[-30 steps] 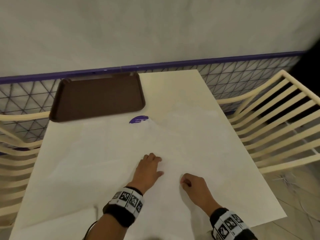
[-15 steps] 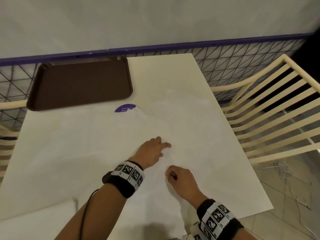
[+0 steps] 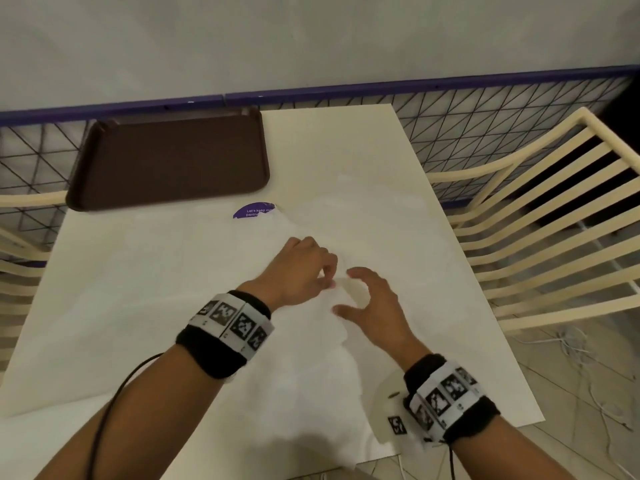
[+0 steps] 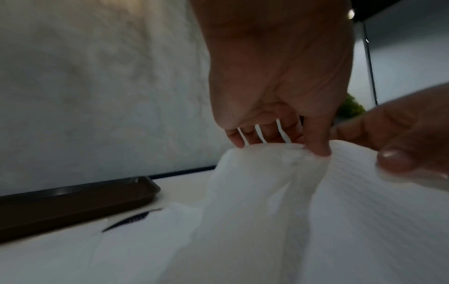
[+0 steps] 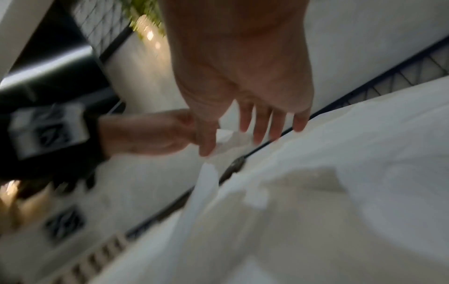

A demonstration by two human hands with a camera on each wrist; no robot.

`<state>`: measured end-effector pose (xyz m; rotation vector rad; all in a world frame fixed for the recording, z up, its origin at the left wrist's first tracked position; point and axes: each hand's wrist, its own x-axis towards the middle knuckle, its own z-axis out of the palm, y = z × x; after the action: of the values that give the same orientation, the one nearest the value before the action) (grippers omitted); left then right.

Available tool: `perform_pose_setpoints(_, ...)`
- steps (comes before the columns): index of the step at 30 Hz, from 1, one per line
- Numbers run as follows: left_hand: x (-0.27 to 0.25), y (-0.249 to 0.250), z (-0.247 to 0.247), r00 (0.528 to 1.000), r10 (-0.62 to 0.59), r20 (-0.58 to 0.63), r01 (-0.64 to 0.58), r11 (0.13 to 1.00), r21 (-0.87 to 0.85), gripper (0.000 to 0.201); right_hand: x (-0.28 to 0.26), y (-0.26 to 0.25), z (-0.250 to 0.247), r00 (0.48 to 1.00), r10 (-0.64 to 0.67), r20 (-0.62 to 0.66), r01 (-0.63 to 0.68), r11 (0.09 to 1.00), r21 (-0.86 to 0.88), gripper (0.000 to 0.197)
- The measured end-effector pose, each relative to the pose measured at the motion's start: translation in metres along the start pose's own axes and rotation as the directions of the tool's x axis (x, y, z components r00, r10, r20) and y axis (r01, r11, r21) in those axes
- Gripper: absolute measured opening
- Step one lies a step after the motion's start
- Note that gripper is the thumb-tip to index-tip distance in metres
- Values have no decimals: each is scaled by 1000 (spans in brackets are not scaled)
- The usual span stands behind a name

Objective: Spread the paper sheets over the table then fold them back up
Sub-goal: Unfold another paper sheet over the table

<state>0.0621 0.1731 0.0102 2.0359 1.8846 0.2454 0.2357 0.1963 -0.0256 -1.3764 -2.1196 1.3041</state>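
white paper sheets (image 3: 214, 289) lie spread across the counter (image 3: 332, 143). left hand (image 3: 298, 271) pinches a raised ridge near centre, probably starting the fold; right hand (image 3: 374, 306), at its 3 o'clock, hovers with grip apart.

Table: I see a white table (image 3: 346, 140) with chairs at both sides.
Tray: a brown tray (image 3: 169, 157) sits at the far left corner.
Paper: thin white paper sheets (image 3: 145, 278) lie spread over the top.
Sticker: a purple round sticker (image 3: 254, 211) is half under the paper.
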Motion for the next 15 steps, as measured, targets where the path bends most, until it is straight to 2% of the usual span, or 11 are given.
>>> perform_pose_setpoints(2, -11, 0, -21, 989, -100, -111, 85, 987, -136, 13, 6, -19, -12, 992, 47, 113, -74, 965, 250, 25)
perform_pose_setpoints(3, -17, -2, -31, 974, -166, -153, 128, 965, -230, 16, 9, -28, -17, 992, 45, 121, -81, 946, 313, 17)
perform_pose_setpoints(5, -33, -5, -50, 940, -287, -186, 195, 897, -396, 23, 13, -47, -24, 992, 18, 124, -64, 924, 376, 14)
perform_pose_setpoints(7, -48, -1, -68, 934, -335, -125, 243, 850, -467, 26, 15, -71, -30, 986, -33, 165, -36, 915, 401, 17)
perform_pose_setpoints(9, -60, 6, -83, 943, -330, -32, 277, 837, -471, 49, 14, -96, -35, 958, -115, 261, 12, 930, 369, 21)
perform_pose_setpoints(10, -63, 10, -89, 943, -333, -16, 288, 836, -467, 52, 13, -108, -37, 939, -151, 310, 36, 937, 347, 23)
perform_pose_setpoints(12, -69, 16, -97, 932, -359, -49, 292, 825, -483, 42, 12, -128, -40, 917, -191, 351, 65, 938, 341, 24)
perform_pose_setpoints(15, -82, 15, -102, 868, -472, -151, 282, 722, -632, 18, 11, -140, -41, 909, -190, 372, 40, 926, 375, 24)
